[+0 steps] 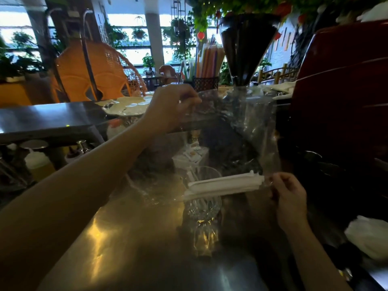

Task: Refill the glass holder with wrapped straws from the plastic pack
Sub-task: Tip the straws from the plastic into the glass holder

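Observation:
A clear plastic pack [241,131] hangs in the air in front of me, stretched between both hands. My left hand [170,106] pinches its upper left corner. My right hand [287,198] pinches its lower right edge. A small bundle of white wrapped straws [224,185] lies almost level inside the bottom of the pack. Directly behind and below the bundle stands the cut-glass holder [202,208] on the steel counter [126,238], with a few white straws leaning in it.
A dark red machine [340,85] fills the right side. A black mesh cup of coloured straws [206,66] stands on the raised bar top. Squeeze bottles [39,162] sit at the left, under the bar ledge. A white cloth [369,236] lies at the right.

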The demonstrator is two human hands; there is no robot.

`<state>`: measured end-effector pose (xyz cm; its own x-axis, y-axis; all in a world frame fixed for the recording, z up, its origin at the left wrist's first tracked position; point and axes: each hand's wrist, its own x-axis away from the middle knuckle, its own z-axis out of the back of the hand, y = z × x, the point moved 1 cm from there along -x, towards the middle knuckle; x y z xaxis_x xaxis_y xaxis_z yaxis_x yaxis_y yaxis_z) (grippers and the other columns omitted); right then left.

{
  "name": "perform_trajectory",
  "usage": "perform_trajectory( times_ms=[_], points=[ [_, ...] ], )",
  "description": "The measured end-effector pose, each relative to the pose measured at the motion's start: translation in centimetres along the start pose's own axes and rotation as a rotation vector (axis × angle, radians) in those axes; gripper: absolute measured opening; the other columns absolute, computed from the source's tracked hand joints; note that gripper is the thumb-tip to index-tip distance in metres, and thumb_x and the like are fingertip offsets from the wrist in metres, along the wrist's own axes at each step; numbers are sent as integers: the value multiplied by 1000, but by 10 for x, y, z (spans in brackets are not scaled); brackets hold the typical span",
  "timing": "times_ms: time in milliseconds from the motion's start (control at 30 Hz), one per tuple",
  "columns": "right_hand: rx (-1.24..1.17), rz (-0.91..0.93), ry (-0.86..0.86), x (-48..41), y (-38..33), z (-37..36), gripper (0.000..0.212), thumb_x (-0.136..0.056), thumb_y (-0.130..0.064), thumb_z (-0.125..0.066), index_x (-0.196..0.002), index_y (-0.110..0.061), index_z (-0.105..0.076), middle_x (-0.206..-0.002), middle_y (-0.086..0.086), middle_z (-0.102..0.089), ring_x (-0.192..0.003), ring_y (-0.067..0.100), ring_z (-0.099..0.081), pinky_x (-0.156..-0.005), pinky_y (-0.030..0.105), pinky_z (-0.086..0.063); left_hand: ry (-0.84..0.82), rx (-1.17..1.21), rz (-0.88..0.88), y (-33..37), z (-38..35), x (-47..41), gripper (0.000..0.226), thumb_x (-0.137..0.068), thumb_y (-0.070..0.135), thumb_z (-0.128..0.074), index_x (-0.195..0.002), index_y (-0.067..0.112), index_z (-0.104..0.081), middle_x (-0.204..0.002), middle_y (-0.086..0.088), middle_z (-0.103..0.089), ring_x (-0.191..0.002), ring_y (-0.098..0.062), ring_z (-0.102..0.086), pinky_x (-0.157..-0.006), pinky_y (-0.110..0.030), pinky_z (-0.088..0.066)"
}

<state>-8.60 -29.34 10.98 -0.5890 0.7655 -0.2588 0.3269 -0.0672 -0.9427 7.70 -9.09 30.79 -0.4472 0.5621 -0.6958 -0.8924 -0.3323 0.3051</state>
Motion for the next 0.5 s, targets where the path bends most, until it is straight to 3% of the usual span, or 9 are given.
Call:
perform_trajectory(
  times_ms=[100, 200, 300, 433, 500],
  points=[
    [-31, 72, 65, -11, -23, 12, 24, -91, -14, -50, -74, -26, -62, -65, -5, -61, -51, 7, -51, -41, 16, -42, 62, 85, -14, 7, -4, -14, 17, -85, 19, -59, -88, 6, -70, -80, -6, -66, -73, -16, -59, -75, -27, -45],
    [-29, 141, 113, -20, -43, 24, 23, -91, -16, -52, -74, -28, -63, -74, -1, -61, -58, 11, -53, -46, 17, -46, 103, 182, -1, 14, -10, -26, 16, -85, 17, -59, -92, 7, -70, -81, -3, -63, -73, -9, -55, -67, -17, -40],
    [-33, 193, 164, -25, -57, 32, 22, -90, -16, -52, -76, -29, -63, -69, -5, -64, -58, 9, -54, -50, 17, -49, 113, 241, 16, 19, -17, -35, 16, -85, 17, -59, -92, 6, -69, -78, 1, -59, -66, -1, -51, -60, -2, -35],
    [-71, 252, 212, -28, -69, 34, 21, -91, -12, -51, -77, -25, -60, -60, -9, -63, -52, 4, -53, -49, 15, -48, 89, 347, 54, 22, -27, -45, 16, -87, 13, -58, -90, -1, -66, -67, 9, -53, -52, 14, -53, -54, 1, -38],
    [-69, 274, 220, -29, -73, 33, 20, -91, -10, -50, -78, -23, -58, -62, -8, -62, -50, 4, -53, -48, 15, -48, 102, 372, 61, 21, -30, -50, 17, -86, 12, -58, -90, -3, -66, -68, 5, -56, -51, 12, -52, -53, 0, -39]
  ],
)
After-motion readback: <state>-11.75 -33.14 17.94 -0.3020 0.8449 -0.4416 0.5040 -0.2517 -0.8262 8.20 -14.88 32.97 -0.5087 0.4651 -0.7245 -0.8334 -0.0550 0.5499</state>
